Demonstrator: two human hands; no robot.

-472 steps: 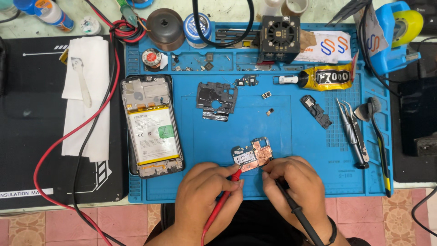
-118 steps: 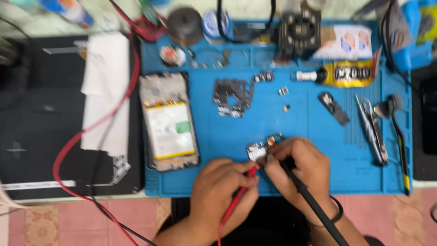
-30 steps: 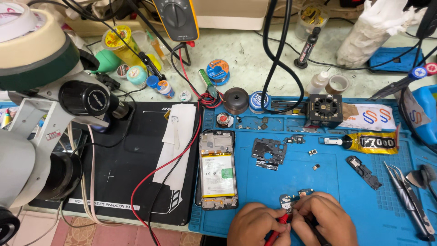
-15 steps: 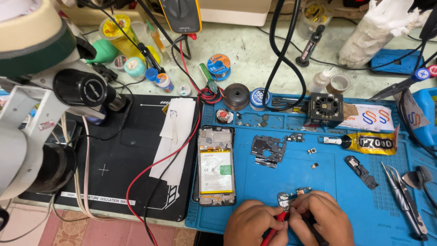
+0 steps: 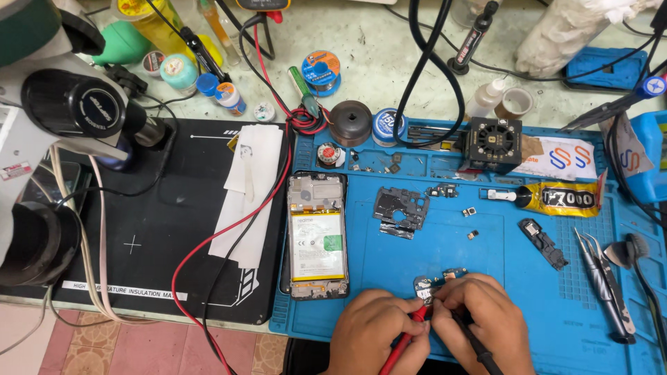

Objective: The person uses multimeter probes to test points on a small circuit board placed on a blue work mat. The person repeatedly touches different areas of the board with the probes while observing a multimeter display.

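Left hand (image 5: 379, 333): fingers closed on red probe (image 5: 397, 346), tip touching the board (image 5: 436, 282). Right hand (image 5: 481, 321): fingers closed on black probe (image 5: 472, 342), tip at the same board. Board: flat on blue mat (image 5: 445, 243), directly ahead of both hands. Left of the grip: opened phone (image 5: 317, 235), battery up. Ahead: metal shield (image 5: 398, 212). Right: tweezers (image 5: 606, 282). Far ahead and right: glue tube (image 5: 556, 199).

my left hand (image 5: 375, 333) curled in a pinch, my right hand (image 5: 479, 319) curled too, fingertips nearly touching, both low at frame bottom
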